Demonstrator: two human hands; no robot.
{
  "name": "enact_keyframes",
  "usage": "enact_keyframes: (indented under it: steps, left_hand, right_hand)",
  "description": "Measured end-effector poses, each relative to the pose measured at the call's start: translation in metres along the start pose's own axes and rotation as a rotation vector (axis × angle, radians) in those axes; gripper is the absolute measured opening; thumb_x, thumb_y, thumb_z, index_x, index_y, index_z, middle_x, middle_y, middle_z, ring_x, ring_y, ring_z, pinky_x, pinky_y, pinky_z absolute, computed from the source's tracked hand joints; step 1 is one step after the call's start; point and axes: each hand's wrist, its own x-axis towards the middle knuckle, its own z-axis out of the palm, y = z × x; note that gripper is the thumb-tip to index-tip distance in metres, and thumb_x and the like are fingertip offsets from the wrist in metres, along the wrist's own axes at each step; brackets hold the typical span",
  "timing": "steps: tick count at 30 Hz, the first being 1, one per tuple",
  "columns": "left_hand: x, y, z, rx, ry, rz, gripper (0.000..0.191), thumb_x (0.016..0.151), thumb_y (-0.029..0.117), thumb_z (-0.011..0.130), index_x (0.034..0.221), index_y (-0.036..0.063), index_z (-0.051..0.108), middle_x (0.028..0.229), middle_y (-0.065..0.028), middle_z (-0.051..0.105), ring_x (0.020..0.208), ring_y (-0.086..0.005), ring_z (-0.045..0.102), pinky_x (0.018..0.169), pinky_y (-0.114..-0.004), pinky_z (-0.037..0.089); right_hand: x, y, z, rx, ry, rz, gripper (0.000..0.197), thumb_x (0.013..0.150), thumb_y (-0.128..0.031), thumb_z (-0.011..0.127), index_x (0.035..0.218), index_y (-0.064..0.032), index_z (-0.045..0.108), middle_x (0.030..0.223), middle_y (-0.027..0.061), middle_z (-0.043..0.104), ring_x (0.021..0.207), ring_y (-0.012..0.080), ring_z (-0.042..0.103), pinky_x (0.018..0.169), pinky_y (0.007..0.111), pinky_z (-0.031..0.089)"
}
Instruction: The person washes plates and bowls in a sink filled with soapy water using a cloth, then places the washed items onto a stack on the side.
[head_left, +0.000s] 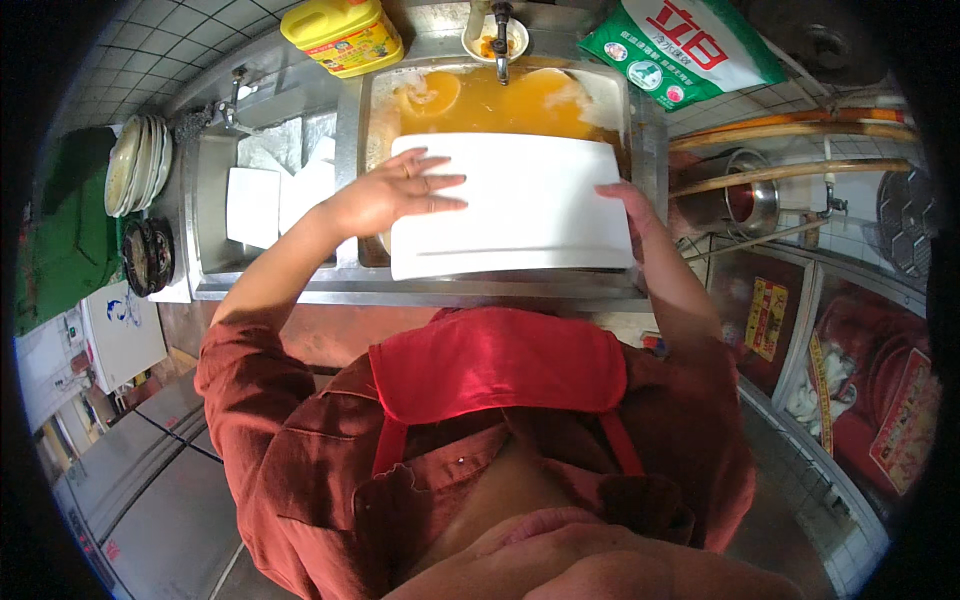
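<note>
A large white rectangular plate (517, 195) is over the near part of the right sink basin (628, 97), its face turned up. My left hand (397, 191) lies across its left side, four fingers spread on the face and a ring on one finger. The left thumb is out of sight, so I cannot tell whether this hand grips the edge. My right hand (634, 206) holds the right edge, thumb on top and the other fingers mostly hidden. Cloudy orange-brown water (487, 105) fills the basin behind the plate, with a pale round dish (433, 91) partly in it.
White dishes (253, 202) lie in the left basin. A tap (502, 45) overhangs the water, before a small bowl (517, 37). A yellow jug (341, 37) and a green-white detergent bag (675, 49) stand behind. Stacked plates (139, 165) are at left, wooden poles (795, 135) at right.
</note>
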Motion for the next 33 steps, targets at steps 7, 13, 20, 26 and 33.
enact_keyframes:
  steps: [7,13,20,26,33]
  left_hand:
    - [0.045,-0.089,0.126,0.102,0.209,-0.911,0.059,0.073,0.012,0.046,0.127,0.0063,0.024,0.126,-0.0285,0.023,0.111,-0.0381,0.035,0.093,-0.039,0.031]
    - [0.140,-0.047,0.177,-0.123,0.037,-0.625,0.043,0.079,0.024,0.038,0.122,0.0226,0.037,0.129,-0.0152,0.028,0.120,-0.0334,0.023,0.096,-0.053,0.018]
    - [0.134,-0.100,0.220,-0.123,0.031,-0.909,0.028,0.077,0.016,0.041,0.104,0.0180,0.047,0.119,-0.0076,0.040,0.108,-0.0292,0.038,0.083,-0.051,0.033]
    - [0.121,-0.116,0.186,-0.216,0.199,-1.140,0.029,0.078,0.013,0.039,0.107,0.0108,0.042,0.115,-0.0081,0.039,0.101,-0.0317,0.044,0.082,-0.041,0.040]
    - [0.103,-0.135,0.199,-0.121,-0.042,-1.193,0.035,0.080,0.022,0.037,0.112,0.0136,0.046,0.119,-0.0086,0.043,0.103,-0.0268,0.047,0.083,-0.038,0.041]
  right_hand:
    - [-0.055,0.013,-0.004,0.077,0.127,-0.436,0.037,0.066,-0.008,0.055,0.101,0.0018,0.048,0.092,0.0126,0.053,0.083,0.0210,0.054,0.072,0.031,0.043]
    - [-0.109,0.018,-0.041,0.164,0.435,-0.520,0.049,0.061,0.004,0.053,0.109,0.0026,0.042,0.099,0.0119,0.050,0.092,0.0245,0.050,0.079,0.034,0.040]
    - [-0.127,0.015,-0.032,0.150,0.489,-0.528,0.054,0.060,0.002,0.052,0.113,0.0016,0.040,0.104,0.0123,0.049,0.097,0.0253,0.047,0.085,0.035,0.037]
    - [-0.105,0.025,-0.028,0.097,0.488,-0.546,0.056,0.059,0.000,0.053,0.114,0.0003,0.039,0.106,0.0113,0.048,0.099,0.0253,0.046,0.085,0.035,0.037]
    - [-0.086,0.025,-0.016,0.091,0.372,-0.543,0.057,0.059,0.000,0.051,0.115,0.0012,0.038,0.109,0.0116,0.047,0.101,0.0259,0.046,0.086,0.035,0.037]
